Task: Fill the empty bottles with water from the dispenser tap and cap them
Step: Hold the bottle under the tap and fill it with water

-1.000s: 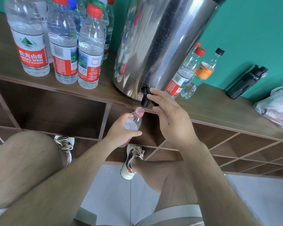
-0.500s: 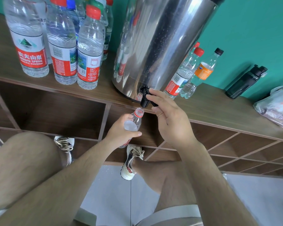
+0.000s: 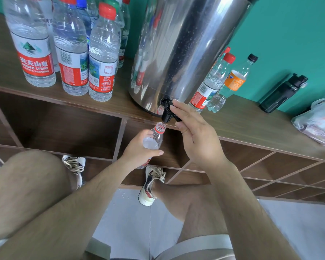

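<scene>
A steel water dispenser (image 3: 184, 49) stands on the wooden shelf top (image 3: 251, 121), with its black tap (image 3: 167, 111) at the front edge. My left hand (image 3: 139, 151) grips an uncapped clear bottle (image 3: 154, 139) with a red neck ring, its mouth right under the tap spout. My right hand (image 3: 193, 134) pinches the tap's black lever between thumb and fingers. Water fills the bottle nearly to its shoulder.
Several capped, filled bottles (image 3: 101, 57) stand left of the dispenser. To its right are a red-capped bottle (image 3: 212, 83) and an orange-labelled bottle (image 3: 233, 81), then a black flask (image 3: 283, 92) and a plastic bag (image 3: 319, 122). Open shelf compartments lie below; my legs and shoes are underneath.
Both hands have kept their places at the tap and bottle. Only the view has shifted slightly.
</scene>
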### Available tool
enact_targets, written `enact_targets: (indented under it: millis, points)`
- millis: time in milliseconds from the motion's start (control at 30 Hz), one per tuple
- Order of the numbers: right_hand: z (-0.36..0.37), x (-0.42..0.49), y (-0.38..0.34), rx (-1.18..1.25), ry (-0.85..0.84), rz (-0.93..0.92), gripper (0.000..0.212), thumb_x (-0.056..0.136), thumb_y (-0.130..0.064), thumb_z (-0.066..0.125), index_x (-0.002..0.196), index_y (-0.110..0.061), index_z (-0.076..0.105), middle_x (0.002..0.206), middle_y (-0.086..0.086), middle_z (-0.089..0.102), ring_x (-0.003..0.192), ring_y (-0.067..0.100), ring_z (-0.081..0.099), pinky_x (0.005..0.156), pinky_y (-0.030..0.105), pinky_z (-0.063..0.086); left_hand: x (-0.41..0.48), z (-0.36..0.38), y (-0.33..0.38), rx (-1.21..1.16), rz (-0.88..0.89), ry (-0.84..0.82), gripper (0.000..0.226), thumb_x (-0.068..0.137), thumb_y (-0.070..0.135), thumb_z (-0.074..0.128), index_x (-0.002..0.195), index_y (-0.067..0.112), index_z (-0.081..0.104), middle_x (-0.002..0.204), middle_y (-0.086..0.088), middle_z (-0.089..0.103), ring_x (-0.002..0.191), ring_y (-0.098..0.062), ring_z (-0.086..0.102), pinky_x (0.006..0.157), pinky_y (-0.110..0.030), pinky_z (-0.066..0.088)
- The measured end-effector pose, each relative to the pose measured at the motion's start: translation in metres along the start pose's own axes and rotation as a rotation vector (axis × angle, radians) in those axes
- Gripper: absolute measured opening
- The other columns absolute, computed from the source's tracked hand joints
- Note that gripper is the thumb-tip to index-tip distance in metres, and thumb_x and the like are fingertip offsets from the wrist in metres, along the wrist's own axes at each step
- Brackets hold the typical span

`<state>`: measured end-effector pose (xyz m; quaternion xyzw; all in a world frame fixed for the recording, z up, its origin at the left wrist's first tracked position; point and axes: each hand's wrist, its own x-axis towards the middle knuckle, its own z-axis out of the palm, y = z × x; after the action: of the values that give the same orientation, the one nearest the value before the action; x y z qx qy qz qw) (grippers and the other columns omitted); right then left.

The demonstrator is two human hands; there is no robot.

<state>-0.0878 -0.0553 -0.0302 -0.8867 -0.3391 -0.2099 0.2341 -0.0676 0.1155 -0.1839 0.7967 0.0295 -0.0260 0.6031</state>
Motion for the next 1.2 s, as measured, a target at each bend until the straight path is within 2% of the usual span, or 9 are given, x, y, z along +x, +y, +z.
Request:
enact_targets:
  millis: [133,233,300,400,533,667,867,1067,1200]
  points:
    - [-0.001,0.000,-0.002,0.027,-0.006,0.010,0.046,0.101,0.007,0.050,0.143,-0.010,0.062,0.154,-0.002,0.054,0.137,-0.019,0.037,0.108,0.003,0.032,-0.001,0.000,0.000,-0.025,-0.006,0.006,0.077,0.074,0.038,0.090,0.136,0.038,0.045,0.127,0.017,0.054,0.117,-0.011,0.055,0.092,-0.028,0.045]
    - [-0.001,0.000,-0.002,0.040,-0.015,0.014,0.044,0.103,-0.003,0.047,0.144,-0.014,0.061,0.155,-0.006,0.052,0.139,-0.007,0.045,0.107,0.018,0.047,-0.002,0.000,0.001,-0.022,-0.004,0.005,0.077,0.074,0.038,0.090,0.137,0.037,0.045,0.128,0.017,0.055,0.117,-0.011,0.055,0.095,-0.030,0.046]
    - [0.000,0.000,-0.003,0.053,-0.014,0.019,0.044,0.104,-0.008,0.045,0.144,-0.015,0.061,0.155,-0.008,0.052,0.132,-0.002,0.053,0.102,0.027,0.054,-0.002,-0.001,0.001,-0.015,-0.005,0.002,0.077,0.075,0.038,0.089,0.138,0.037,0.045,0.129,0.016,0.054,0.117,-0.011,0.054,0.097,-0.031,0.047]
    - [0.002,-0.001,-0.004,0.068,-0.007,0.021,0.044,0.104,-0.007,0.045,0.144,-0.015,0.061,0.154,-0.009,0.052,0.116,-0.001,0.057,0.095,0.022,0.054,-0.003,-0.001,0.002,-0.010,-0.002,0.001,0.077,0.075,0.038,0.089,0.138,0.037,0.045,0.129,0.016,0.054,0.117,-0.010,0.054,0.098,-0.031,0.047]
    - [0.004,-0.002,-0.004,0.087,-0.008,0.022,0.046,0.103,0.001,0.045,0.144,-0.013,0.061,0.155,-0.008,0.050,0.124,0.013,0.061,0.096,0.020,0.053,-0.002,0.000,0.002,-0.009,-0.001,0.005,0.077,0.075,0.038,0.090,0.138,0.036,0.045,0.129,0.016,0.054,0.117,-0.010,0.054,0.096,-0.030,0.046]
    - [0.006,-0.002,-0.003,0.094,0.002,0.020,0.049,0.101,0.010,0.046,0.144,-0.011,0.061,0.154,-0.006,0.051,0.128,0.015,0.060,0.094,0.017,0.052,-0.002,0.000,0.002,0.010,0.002,0.007,0.077,0.076,0.038,0.089,0.139,0.035,0.044,0.126,0.018,0.052,0.116,-0.009,0.053,0.094,-0.028,0.043]
    - [0.008,-0.003,-0.003,0.073,0.032,0.015,0.048,0.102,0.003,0.045,0.144,-0.012,0.061,0.156,-0.007,0.050,0.129,0.015,0.061,0.092,0.035,0.060,0.000,0.000,0.002,0.023,0.001,0.010,0.077,0.076,0.039,0.089,0.139,0.034,0.044,0.130,0.015,0.054,0.117,-0.010,0.054,0.100,-0.033,0.046]
    - [0.010,-0.003,-0.004,0.100,0.031,0.031,0.054,0.097,0.014,0.045,0.143,-0.010,0.061,0.155,-0.003,0.052,0.125,0.013,0.062,0.091,0.017,0.054,0.000,0.001,0.000,0.024,0.004,0.005,0.078,0.075,0.039,0.089,0.139,0.034,0.044,0.132,0.014,0.054,0.119,-0.011,0.053,0.102,-0.035,0.047]
    - [0.011,-0.002,-0.004,0.106,0.036,0.041,0.053,0.098,0.015,0.045,0.143,-0.009,0.061,0.155,-0.003,0.052,0.116,0.008,0.062,0.091,0.013,0.050,0.001,0.000,-0.001,0.006,0.003,0.002,0.079,0.075,0.039,0.090,0.139,0.035,0.044,0.131,0.015,0.054,0.118,-0.011,0.054,0.101,-0.034,0.047]
